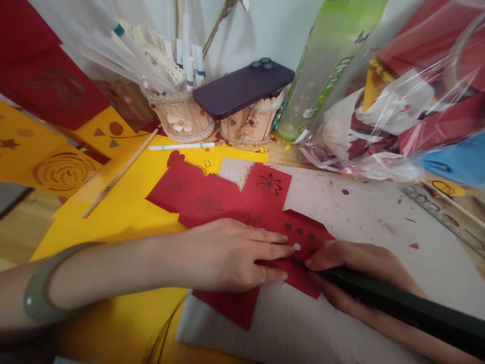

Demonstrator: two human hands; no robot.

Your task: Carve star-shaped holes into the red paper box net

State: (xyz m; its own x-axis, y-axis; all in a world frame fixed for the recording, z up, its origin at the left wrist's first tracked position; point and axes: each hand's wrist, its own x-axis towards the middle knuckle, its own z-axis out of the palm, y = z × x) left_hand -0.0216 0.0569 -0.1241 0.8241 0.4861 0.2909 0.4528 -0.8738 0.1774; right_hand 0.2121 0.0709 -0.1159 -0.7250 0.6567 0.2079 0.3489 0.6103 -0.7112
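Observation:
A red paper cut-out box net point(270, 199) lies flat, with drawn flower outlines, a cut-out flower and rows of dark stars on its panels. My left hand point(227, 255) rests on it palm down, fingers stretched toward the right panel. A small white dot point(297, 247) shows beside its fingertips. My right hand point(359, 265) is closed around a long tool with a thick black handle point(397, 303). The tool's tip end is at the lower row of stars, just right of my left fingers; the tip itself is too blurred to make out.
Under the red paper lie a greyish board point(359, 217) and yellow sheets point(125, 202). A thin wooden stick point(119, 174) and a white pen point(182, 146) lie behind. Farther back are a phone point(244, 88) on wooden pots, a green bottle point(326, 71) and a clear plastic bag point(409, 101).

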